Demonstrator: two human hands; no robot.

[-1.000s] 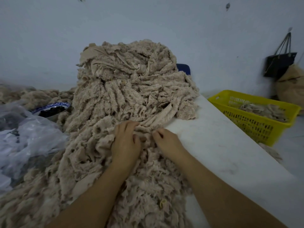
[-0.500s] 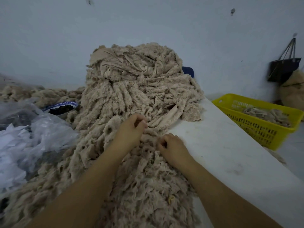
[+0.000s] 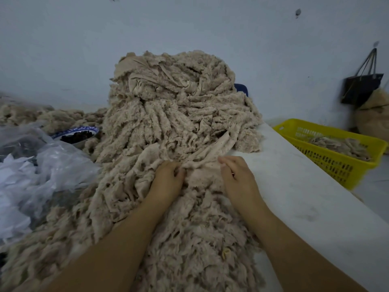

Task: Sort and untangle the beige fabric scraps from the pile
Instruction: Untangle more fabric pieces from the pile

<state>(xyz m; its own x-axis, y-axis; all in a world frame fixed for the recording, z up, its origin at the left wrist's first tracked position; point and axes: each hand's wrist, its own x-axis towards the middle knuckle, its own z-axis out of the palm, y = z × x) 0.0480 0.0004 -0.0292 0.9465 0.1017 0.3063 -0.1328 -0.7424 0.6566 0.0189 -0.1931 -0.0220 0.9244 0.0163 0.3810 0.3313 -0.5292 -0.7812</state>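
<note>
Both hands work at the near foot of the pile: the left hand [image 3: 168,178] has its fingers curled into a fold of beige fabric, bunching it, and the right hand [image 3: 237,175] lies just right of it, fingers bent down onto the same cloth. The pile of beige fabric scraps [image 3: 174,127] towers at the far middle of the white bench [image 3: 305,207]. Crumpled clear plastic [image 3: 31,171] fills the left. A yellow basket [image 3: 336,163] holding scraps stands right. A blue-rimmed bowl [image 3: 76,134] sits left of the pile.

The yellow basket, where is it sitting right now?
The yellow basket sits on the right of the head view, just beyond the white table's edge, below the hanging black bag.
</note>
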